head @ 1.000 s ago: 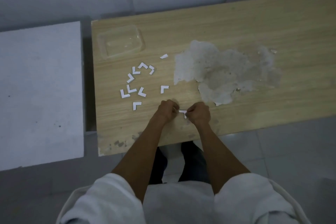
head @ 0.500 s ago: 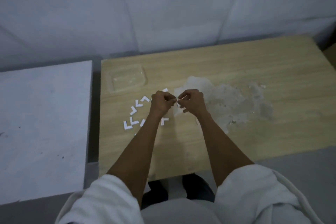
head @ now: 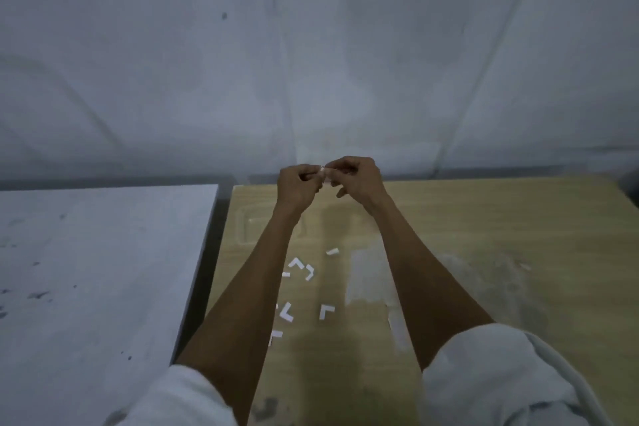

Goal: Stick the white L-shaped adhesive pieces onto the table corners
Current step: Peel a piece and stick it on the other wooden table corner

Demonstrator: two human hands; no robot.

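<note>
Above the wooden table (head: pixel 484 235), left hand (head: pixel 298 185) and right hand (head: pixel 356 178) pinch one small white piece (head: pixel 323 172); L-shaped pieces (head: pixel 297 264) lie below.

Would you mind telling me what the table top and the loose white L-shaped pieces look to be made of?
The table top looks like light wood or wood-grain laminate: pale tan with fine streaks, matte, and a whitish worn patch. The L-shaped pieces seem thin white paper or foam stickers, lying flat with crisp edges; which one, I cannot tell.

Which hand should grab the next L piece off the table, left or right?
Probably left: the left hand is above the loose L pieces, which lie beside the left forearm. Both hands pinch a small piece now.
</note>
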